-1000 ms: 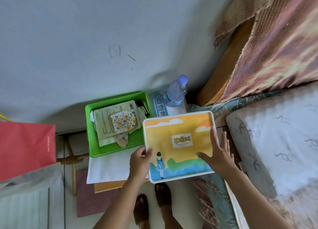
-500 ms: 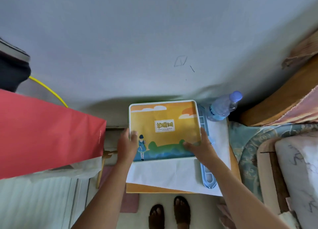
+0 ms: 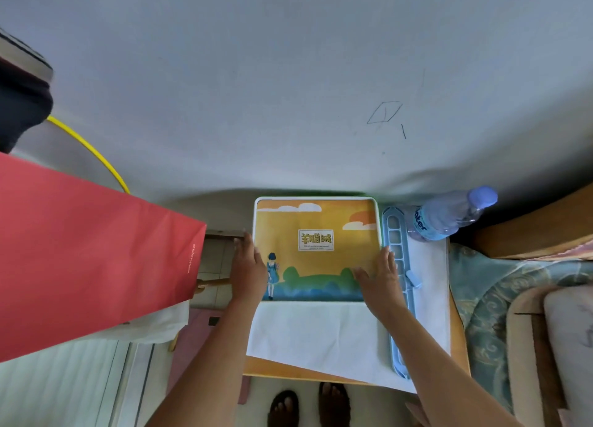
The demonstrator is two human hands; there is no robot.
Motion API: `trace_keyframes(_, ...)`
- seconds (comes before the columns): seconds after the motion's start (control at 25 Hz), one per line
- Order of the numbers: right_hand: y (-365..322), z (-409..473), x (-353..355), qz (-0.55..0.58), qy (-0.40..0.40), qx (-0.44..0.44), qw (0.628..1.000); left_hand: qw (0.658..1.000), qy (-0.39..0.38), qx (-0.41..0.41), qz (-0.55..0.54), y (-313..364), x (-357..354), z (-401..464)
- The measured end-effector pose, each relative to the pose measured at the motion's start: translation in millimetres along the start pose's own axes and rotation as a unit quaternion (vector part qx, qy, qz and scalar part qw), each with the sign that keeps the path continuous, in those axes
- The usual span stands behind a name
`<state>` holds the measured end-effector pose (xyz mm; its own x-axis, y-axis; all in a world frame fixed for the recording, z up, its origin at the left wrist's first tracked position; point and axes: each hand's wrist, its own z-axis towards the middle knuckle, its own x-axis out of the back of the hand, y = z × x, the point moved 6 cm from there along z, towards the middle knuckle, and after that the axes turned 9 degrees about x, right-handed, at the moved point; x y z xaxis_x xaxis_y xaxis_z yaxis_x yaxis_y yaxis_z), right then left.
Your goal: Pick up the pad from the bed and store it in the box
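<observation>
Hands frame a flat, illustrated lid (image 3: pixel 316 250) that lies face up at the far side of a small table (image 3: pixel 459 340), close to the grey wall (image 3: pixel 288 89). A thin green edge shows along the lid's far side, which is all that can be seen of the box (image 3: pixel 321 195) under it; the pad is hidden from view. The left hand (image 3: pixel 247 267) lies along the lid's left edge, fingers stretched out and pointing away. The right hand (image 3: pixel 382 277) rests flat on the lid's near right corner, fingers spread, gripping nothing. The two hands are well apart, one at each side of the lid. White paper (image 3: pixel 321 336) covers the table near the lid. A pale blue plastic strip (image 3: pixel 398 266) lies just right of the lid, partly under the right forearm. A water bottle (image 3: pixel 449 214) stands at the table's far right corner. A red bag (image 3: pixel 90 250) fills the left. Bedding (image 3: pixel 491 285) lies to the right, and sandalled feet (image 3: pixel 308 407) show below the table's near edge.
</observation>
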<state>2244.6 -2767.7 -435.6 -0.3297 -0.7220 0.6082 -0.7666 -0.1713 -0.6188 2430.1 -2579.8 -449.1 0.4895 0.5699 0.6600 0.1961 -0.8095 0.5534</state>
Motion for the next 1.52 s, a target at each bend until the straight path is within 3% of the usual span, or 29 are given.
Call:
trace_keyframes(0.24,3,-5,-2,-0.068,0.013,0.026,0.997,0.996,0.071,-0.021,0.050,0,0,-6)
trace_keyframes(0.36,6,-1,12,-0.121,0.098,0.045,0.987,0.989,0.138,-0.010,0.058,-1,2,-9)
trace_keyframes(0.48,12,14,23,-0.074,0.161,-0.014,0.984,0.985,0.166,0.051,0.023,-5,8,1)
trace_keyframes(0.64,22,32,22,-0.084,0.168,-0.102,0.977,0.982,0.157,0.073,0.079,-6,9,23)
trace_keyframes(0.84,29,39,18,-0.107,0.176,-0.128,0.970,0.976,0.180,0.069,0.099,-5,4,24)
trace_keyframes(1.12,19,40,14,-0.150,0.166,-0.081,0.971,0.968,0.167,0.066,0.174,2,2,24)
trace_keyframes(1.24,20,38,14,-0.131,0.145,-0.114,0.974,0.974,0.160,0.051,0.151,2,4,23)
trace_keyframes(1.4,7,32,20,-0.156,0.040,-0.100,0.982,0.968,0.138,0.047,0.206,13,20,21)
trace_keyframes(1.52,8,17,30,-0.144,0.010,-0.093,0.985,0.958,0.106,0.020,0.265,33,31,3)
